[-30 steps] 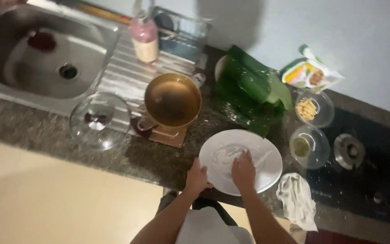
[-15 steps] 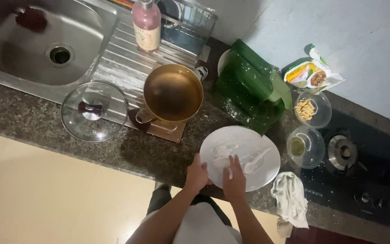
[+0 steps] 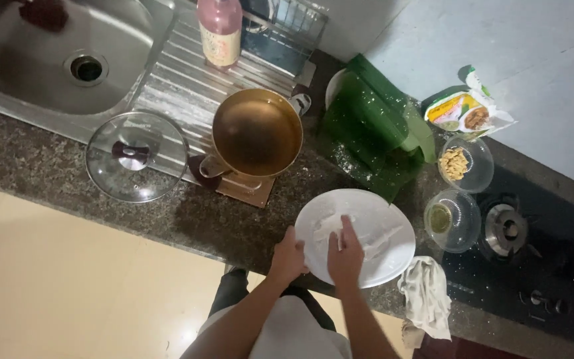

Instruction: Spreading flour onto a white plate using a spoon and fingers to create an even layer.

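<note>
A round white plate [image 3: 380, 226] lies on the dark stone counter near its front edge, smeared with a thin pale layer. My left hand [image 3: 288, 256] grips the plate's left rim. My right hand [image 3: 345, 251] rests flat on the plate, fingers pressed onto the pale stuff by its left side. Behind the plate lies a stack of folded green leaves [image 3: 373, 129].
A brass pot [image 3: 257, 133] stands on a wooden trivet, a glass lid [image 3: 137, 156] to its left. Further left is a steel sink [image 3: 54, 56] with a pink bottle [image 3: 220, 30]. Two glass bowls [image 3: 465, 163] [image 3: 452, 219], a packet [image 3: 468, 110], a cloth [image 3: 425, 296] and a gas stove [image 3: 539, 252] sit right.
The view has shifted closer and slightly left. My right hand has slid from the plate's middle toward its left side; my left hand stays on the rim.
</note>
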